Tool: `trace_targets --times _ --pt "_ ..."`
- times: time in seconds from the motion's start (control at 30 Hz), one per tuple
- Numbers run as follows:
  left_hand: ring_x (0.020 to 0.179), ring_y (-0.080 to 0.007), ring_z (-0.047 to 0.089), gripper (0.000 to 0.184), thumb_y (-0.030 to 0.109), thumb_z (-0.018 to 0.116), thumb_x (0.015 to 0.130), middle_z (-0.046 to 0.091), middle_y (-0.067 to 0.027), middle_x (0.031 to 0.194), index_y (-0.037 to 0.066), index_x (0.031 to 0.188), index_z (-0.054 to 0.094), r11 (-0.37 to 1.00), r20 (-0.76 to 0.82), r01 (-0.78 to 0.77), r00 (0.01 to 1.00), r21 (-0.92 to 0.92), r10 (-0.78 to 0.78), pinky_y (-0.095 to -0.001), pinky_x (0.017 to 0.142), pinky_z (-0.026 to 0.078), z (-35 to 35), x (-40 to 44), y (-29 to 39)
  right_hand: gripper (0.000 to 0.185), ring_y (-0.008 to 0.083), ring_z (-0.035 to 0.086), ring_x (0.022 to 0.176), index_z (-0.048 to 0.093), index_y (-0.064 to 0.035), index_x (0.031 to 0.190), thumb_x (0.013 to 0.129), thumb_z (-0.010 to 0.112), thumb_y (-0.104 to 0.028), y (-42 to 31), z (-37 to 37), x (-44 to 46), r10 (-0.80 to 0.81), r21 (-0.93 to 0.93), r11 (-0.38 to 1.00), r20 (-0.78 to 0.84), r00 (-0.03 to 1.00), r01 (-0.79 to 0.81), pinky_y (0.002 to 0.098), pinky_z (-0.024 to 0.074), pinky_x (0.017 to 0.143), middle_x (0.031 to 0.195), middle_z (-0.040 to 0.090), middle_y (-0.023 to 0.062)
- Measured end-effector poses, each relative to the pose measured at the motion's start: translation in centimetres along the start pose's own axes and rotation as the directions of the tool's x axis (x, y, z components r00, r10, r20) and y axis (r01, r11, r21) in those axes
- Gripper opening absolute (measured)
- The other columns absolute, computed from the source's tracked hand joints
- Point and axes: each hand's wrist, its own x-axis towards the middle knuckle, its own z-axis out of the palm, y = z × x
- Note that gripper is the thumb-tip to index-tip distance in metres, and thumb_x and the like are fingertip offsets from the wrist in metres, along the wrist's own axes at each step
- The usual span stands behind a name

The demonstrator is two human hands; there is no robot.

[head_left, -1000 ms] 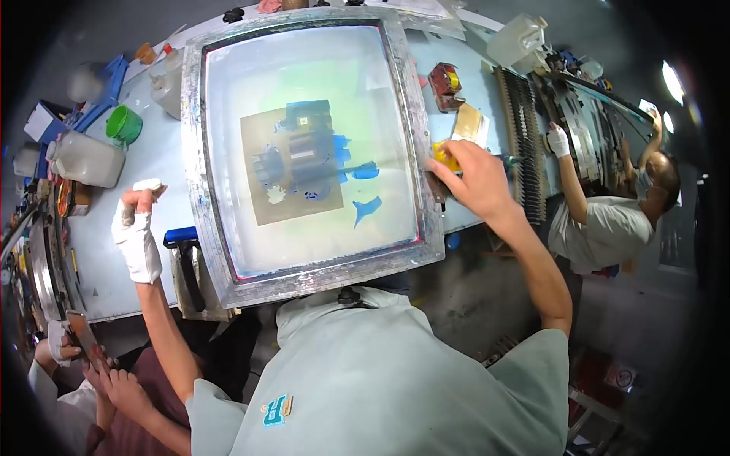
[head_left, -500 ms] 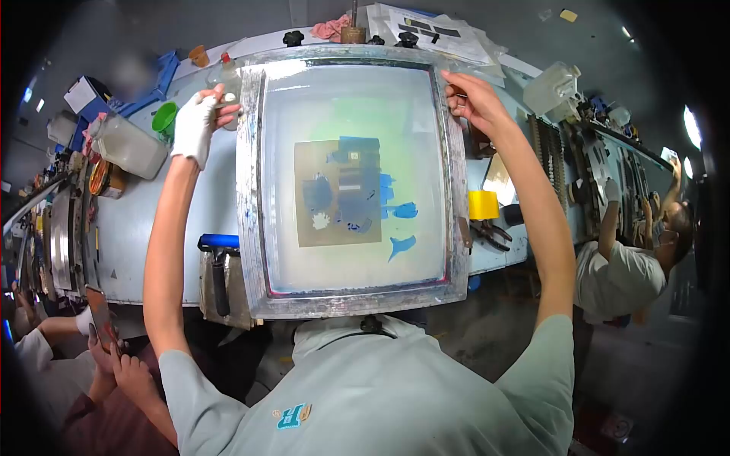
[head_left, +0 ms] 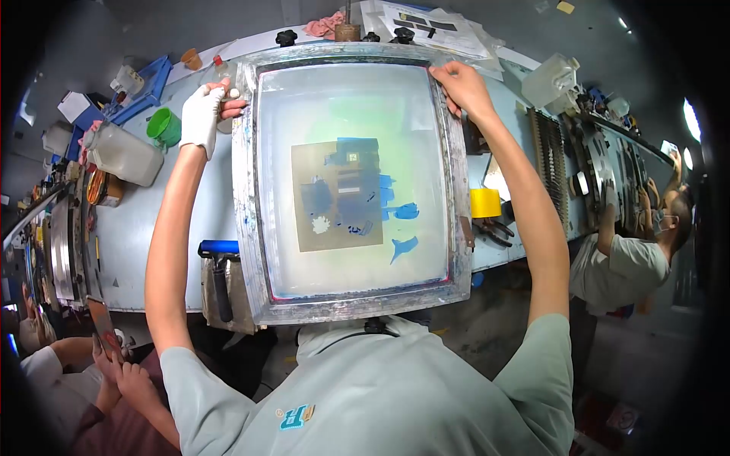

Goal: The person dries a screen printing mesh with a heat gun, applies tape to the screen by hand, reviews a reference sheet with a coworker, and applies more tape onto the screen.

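A screen printing frame (head_left: 365,308) with metal rails lies in front of me, its pale mesh carrying a grey-brown rectangle (head_left: 319,159) and blue patches (head_left: 406,211). My left hand (head_left: 207,114), in a white glove with bare fingertips, has its fingers curled at the upper left rail. My right hand (head_left: 462,87) is bare and closed on the upper right corner, with the index finger and thumb on the rail and other fingers beside it. What lies under the frame is hidden.
Left stand a blue-handled roller (head_left: 219,273), a green cup (head_left: 163,125), a white jug (head_left: 125,152) and a bottle (head_left: 222,72). Right are yellow tape (head_left: 485,203), pliers (head_left: 498,232) and a white canister (head_left: 549,80). Co-workers sit at right (head_left: 623,262) and lower left (head_left: 68,372).
The frame has turned slightly and its near edge has come a little closer to me. My right hand has moved inward onto the corner; my left hand has moved slightly right against the rail.
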Motion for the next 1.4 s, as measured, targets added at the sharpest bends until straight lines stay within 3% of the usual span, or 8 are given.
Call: trace_targets --times 0.07,0.13,0.7,1.13,1.2,1.23,1.27,1.4 --pt "0.078 -0.0153 0.07 0.021 0.022 0.056 0.102 0.064 -0.007 0.092 0.001 0.105 0.058 1.0 0.0 0.02 1.0 0.022 -0.02 -0.0236 0.064 0.056 -0.3 0.3 -0.3 0.035 0.0107 0.047 0.035 0.058 -0.0018 0.086 0.094 0.065 -0.035 0.1 0.0 0.1 0.0 -0.003 1.0 -0.003 1.0 0.0 0.0289 0.0326 0.034 0.055 0.052 0.0007" --pt "0.077 -0.0148 0.07 0.022 0.022 0.058 0.101 0.065 -0.0068 0.091 0.001 0.105 0.058 0.999 0.004 0.017 1.0 0.03 -0.017 -0.0234 0.064 0.055 -0.2 0.3 -0.2 0.037 0.0139 0.054 0.037 0.062 0.0019 0.086 0.091 0.065 -0.034 0.0 -0.2 0.1 -0.005 -0.033 0.999 0.001 1.0 0.005 0.0303 0.0421 0.034 0.054 0.056 0.0049" --pt "0.071 -0.0155 0.07 0.017 0.017 0.057 0.1 0.065 -0.0085 0.089 0.001 0.1 0.06 0.995 -0.023 0.011 1.0 0.095 -0.009 -0.0232 0.06 0.057 0.3 0.1 0.3 0.036 0.0154 0.053 0.035 0.063 0.0003 0.084 0.09 0.063 -0.035 -0.1 -0.1 0.2 0.005 -0.104 0.995 0.005 1.0 -0.005 0.0309 0.0443 0.036 0.047 0.056 0.0078" --pt "0.073 -0.0175 0.071 0.02 0.012 0.052 0.101 0.066 -0.0094 0.091 -0.002 0.11 0.062 0.993 -0.007 -0.057 0.998 0.108 0.058 -0.0253 0.064 0.057 0.2 -0.1 -0.2 0.035 0.0194 0.057 0.037 0.063 -0.0009 0.083 0.091 0.066 -0.035 -1.1 0.9 -0.7 -0.081 -0.228 0.972 -0.072 0.994 0.063 0.0338 0.0481 0.043 0.049 0.058 0.0102" --pt "0.073 -0.0173 0.071 0.02 0.012 0.053 0.1 0.066 -0.0093 0.091 -0.003 0.109 0.062 0.991 -0.006 -0.067 0.998 0.115 0.068 -0.0253 0.064 0.057 0.2 -0.2 -0.4 0.036 0.0157 0.052 0.035 0.062 -0.0009 0.082 0.091 0.067 -0.036 -0.4 1.2 -0.3 -0.205 -0.275 0.945 -0.08 0.975 0.176 0.0318 0.0418 0.042 0.049 0.055 0.0058" --pt "0.072 -0.017 0.071 0.018 0.012 0.054 0.1 0.066 -0.0092 0.089 -0.002 0.107 0.062 0.991 -0.008 -0.087 0.996 0.099 0.088 -0.0255 0.064 0.057 0.2 -0.5 -0.5 0.037 0.0167 0.052 0.036 0.063 -0.0007 0.082 0.09 0.067 -0.036 0.4 1.6 0.3 -0.389 -0.397 0.864 -0.132 0.912 0.311 0.033 0.044 0.047 0.05 0.056 0.0073" --pt "0.071 -0.0168 0.071 0.017 0.012 0.055 0.1 0.066 -0.0092 0.088 -0.002 0.105 0.062 0.991 -0.009 -0.108 0.994 0.079 0.109 -0.0256 0.064 0.057 0.4 -0.6 -0.5 0.037 0.0167 0.052 0.036 0.063 -0.0007 0.082 0.09 0.067 -0.036 1.3 1.7 1.0 -0.393 -0.398 0.862 -0.137 0.909 0.313 0.033 0.044 0.047 0.05 0.056 0.0073" --pt "0.071 -0.0172 0.071 0.016 0.014 0.058 0.099 0.066 -0.0092 0.086 -0.002 0.098 0.061 0.989 -0.005 -0.105 0.994 0.105 0.106 -0.0268 0.064 0.058 0.5 -0.8 -0.3 0.037 0.0172 0.053 0.037 0.063 -0.0008 0.083 0.09 0.067 -0.037 -1.4 0.8 -1.0 -0.173 -0.326 0.934 -0.059 0.983 0.145 0.0336 0.0449 0.048 0.053 0.059 0.009"
